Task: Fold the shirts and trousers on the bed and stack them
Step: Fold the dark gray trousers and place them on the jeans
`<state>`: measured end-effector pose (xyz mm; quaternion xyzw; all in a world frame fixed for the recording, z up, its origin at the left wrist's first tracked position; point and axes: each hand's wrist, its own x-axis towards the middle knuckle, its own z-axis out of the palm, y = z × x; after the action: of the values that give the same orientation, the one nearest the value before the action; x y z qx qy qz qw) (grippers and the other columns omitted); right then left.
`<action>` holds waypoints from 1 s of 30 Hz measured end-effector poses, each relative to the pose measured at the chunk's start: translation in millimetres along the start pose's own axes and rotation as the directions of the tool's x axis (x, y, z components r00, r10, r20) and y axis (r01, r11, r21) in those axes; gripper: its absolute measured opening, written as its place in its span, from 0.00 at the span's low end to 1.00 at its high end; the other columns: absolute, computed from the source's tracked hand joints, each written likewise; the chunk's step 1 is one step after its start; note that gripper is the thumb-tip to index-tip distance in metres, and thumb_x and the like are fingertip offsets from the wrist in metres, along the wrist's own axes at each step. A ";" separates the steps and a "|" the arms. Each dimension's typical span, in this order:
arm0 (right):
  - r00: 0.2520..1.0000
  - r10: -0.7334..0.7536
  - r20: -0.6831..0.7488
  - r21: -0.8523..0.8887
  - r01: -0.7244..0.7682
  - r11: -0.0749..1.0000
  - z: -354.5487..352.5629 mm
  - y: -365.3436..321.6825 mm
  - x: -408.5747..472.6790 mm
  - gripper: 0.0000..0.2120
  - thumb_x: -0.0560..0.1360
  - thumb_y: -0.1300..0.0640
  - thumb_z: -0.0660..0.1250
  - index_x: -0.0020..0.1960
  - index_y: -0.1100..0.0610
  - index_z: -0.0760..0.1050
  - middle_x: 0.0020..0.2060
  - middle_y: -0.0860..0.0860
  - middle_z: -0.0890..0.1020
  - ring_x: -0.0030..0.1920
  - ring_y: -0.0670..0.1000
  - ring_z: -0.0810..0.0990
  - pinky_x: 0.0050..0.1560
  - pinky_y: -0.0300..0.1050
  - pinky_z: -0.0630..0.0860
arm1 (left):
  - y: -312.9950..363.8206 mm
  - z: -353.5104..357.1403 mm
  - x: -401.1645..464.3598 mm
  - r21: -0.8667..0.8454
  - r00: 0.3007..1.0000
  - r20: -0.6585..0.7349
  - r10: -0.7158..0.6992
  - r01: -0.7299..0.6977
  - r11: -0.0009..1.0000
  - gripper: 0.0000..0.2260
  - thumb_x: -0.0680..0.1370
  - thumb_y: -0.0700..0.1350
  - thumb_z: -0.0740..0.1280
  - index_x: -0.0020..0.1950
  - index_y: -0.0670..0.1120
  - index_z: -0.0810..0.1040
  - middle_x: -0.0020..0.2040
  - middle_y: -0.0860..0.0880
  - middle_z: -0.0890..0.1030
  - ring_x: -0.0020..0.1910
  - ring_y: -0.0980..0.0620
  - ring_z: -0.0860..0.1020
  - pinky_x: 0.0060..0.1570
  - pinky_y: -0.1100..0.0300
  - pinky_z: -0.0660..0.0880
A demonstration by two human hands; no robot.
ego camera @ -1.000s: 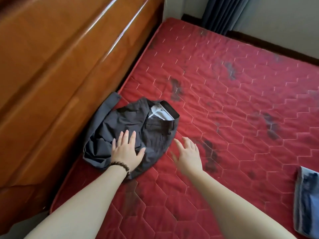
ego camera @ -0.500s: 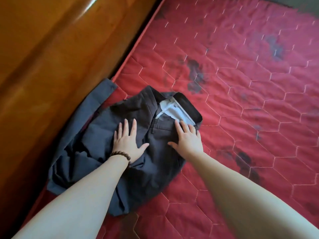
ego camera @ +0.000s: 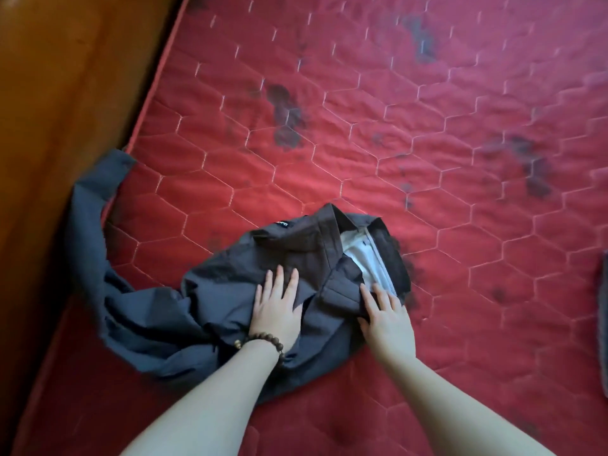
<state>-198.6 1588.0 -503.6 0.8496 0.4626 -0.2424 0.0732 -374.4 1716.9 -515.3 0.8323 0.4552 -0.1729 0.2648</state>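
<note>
A pair of dark grey trousers [ego camera: 230, 291] lies crumpled on the red quilted mattress [ego camera: 427, 126], near its left edge and close to the person. The waistband end points away from the person and to the right, and it is open, so the white lining [ego camera: 365, 258] inside shows. One trouser leg runs out to the left in a long curve and reaches the wooden bed frame [ego camera: 65, 110], where its end lies against the wood. The left hand [ego camera: 276, 311] rests flat on the cloth in the middle of the trousers, with the fingers straight and a little spread; it presses and does not grip anything. A bracelet of brown beads [ego camera: 263, 340] sits on that wrist. The right hand [ego camera: 385, 314] lies just beside the open waistband, also flat, its straight fingers touching the fabric below the white lining. The mattress has several dark stains [ego camera: 286, 116] on its surface. At the far right edge of the view a small part of another dark cloth [ego camera: 602, 324] is visible, well apart from the trousers.
</note>
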 end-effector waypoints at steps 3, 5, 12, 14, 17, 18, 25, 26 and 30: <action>0.994 0.056 0.090 -0.010 -0.056 0.998 9.3 28.1 -30.7 0.34 0.78 0.47 0.61 0.79 0.48 0.49 0.78 0.51 0.55 0.76 0.55 0.56 0.73 0.54 0.57 | 24.3 14.4 -21.3 0.091 0.997 0.071 0.034 -0.041 0.995 0.36 0.77 0.66 0.50 0.79 0.52 0.42 0.79 0.46 0.43 0.78 0.46 0.41 0.74 0.47 0.42; 0.995 0.068 0.074 0.029 -0.070 0.997 12.1 32.5 -43.1 0.36 0.77 0.43 0.62 0.78 0.45 0.48 0.78 0.48 0.50 0.77 0.53 0.50 0.75 0.55 0.51 | 36.1 9.4 -23.0 0.117 0.999 -0.011 0.047 -0.046 0.992 0.39 0.73 0.71 0.48 0.79 0.53 0.47 0.79 0.44 0.46 0.78 0.45 0.43 0.73 0.44 0.43; 0.935 0.336 -0.115 0.399 -0.267 0.877 12.1 23.9 -38.8 0.45 0.70 0.41 0.72 0.78 0.45 0.49 0.78 0.55 0.43 0.78 0.55 0.45 0.75 0.54 0.50 | 71.0 -51.0 65.7 0.041 0.954 -0.207 0.216 -0.212 0.976 0.46 0.71 0.69 0.62 0.79 0.51 0.42 0.80 0.47 0.45 0.78 0.49 0.43 0.75 0.47 0.45; 0.933 0.357 -0.042 0.408 -0.310 0.859 12.0 23.1 -30.1 0.42 0.71 0.43 0.72 0.78 0.47 0.53 0.78 0.55 0.51 0.76 0.55 0.52 0.73 0.49 0.56 | 80.4 -57.3 84.2 0.004 0.974 -0.080 0.214 -0.214 0.977 0.49 0.69 0.67 0.67 0.79 0.51 0.43 0.78 0.46 0.55 0.77 0.47 0.54 0.74 0.48 0.55; 0.939 0.340 -0.055 0.329 -0.304 0.894 8.8 24.9 -22.5 0.24 0.74 0.50 0.68 0.67 0.52 0.68 0.61 0.52 0.73 0.63 0.54 0.68 0.59 0.48 0.67 | 85.5 -51.9 86.3 0.034 0.985 -0.006 0.174 -0.174 0.984 0.36 0.72 0.60 0.70 0.73 0.45 0.61 0.67 0.44 0.73 0.66 0.44 0.71 0.63 0.49 0.67; 0.941 0.336 -0.050 0.325 -0.303 0.896 6.2 26.7 -22.8 0.16 0.75 0.52 0.67 0.61 0.53 0.71 0.55 0.52 0.75 0.60 0.55 0.70 0.55 0.49 0.69 | 84.5 -48.8 82.3 0.014 0.987 -0.019 0.161 -0.160 0.987 0.27 0.75 0.56 0.69 0.68 0.45 0.67 0.63 0.43 0.76 0.63 0.43 0.73 0.60 0.50 0.69; 0.966 0.217 -0.139 0.373 -0.151 0.915 -48.7 46.2 -67.5 0.05 0.76 0.57 0.67 0.48 0.59 0.75 0.43 0.52 0.75 0.49 0.54 0.71 0.40 0.48 0.66 | 77.5 -97.7 21.0 -0.286 0.979 -0.132 0.155 -0.187 0.940 0.08 0.79 0.47 0.65 0.53 0.44 0.76 0.50 0.43 0.82 0.52 0.41 0.78 0.53 0.49 0.73; 0.964 0.203 -0.169 0.375 -0.128 0.918 -66.1 46.7 -79.6 0.05 0.75 0.58 0.68 0.47 0.60 0.75 0.42 0.52 0.75 0.48 0.55 0.71 0.39 0.48 0.66 | 79.1 -115.9 7.8 -0.309 0.975 -0.158 0.153 -0.196 0.931 0.07 0.79 0.47 0.65 0.53 0.44 0.76 0.49 0.43 0.82 0.50 0.41 0.78 0.52 0.49 0.74; 0.937 0.175 -0.303 0.424 -0.032 0.905 -153.9 45.0 -135.9 0.05 0.74 0.61 0.70 0.44 0.62 0.75 0.39 0.53 0.75 0.45 0.56 0.72 0.39 0.48 0.67 | 90.5 -206.8 -53.4 -0.403 0.946 -0.292 0.142 -0.256 0.879 0.06 0.78 0.44 0.66 0.53 0.43 0.77 0.47 0.44 0.82 0.49 0.42 0.78 0.52 0.50 0.74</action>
<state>-170.4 1514.5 -308.7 0.8981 0.3599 -0.1827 -0.1745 -315.9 1764.8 -295.9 0.8097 0.4237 0.0695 0.4002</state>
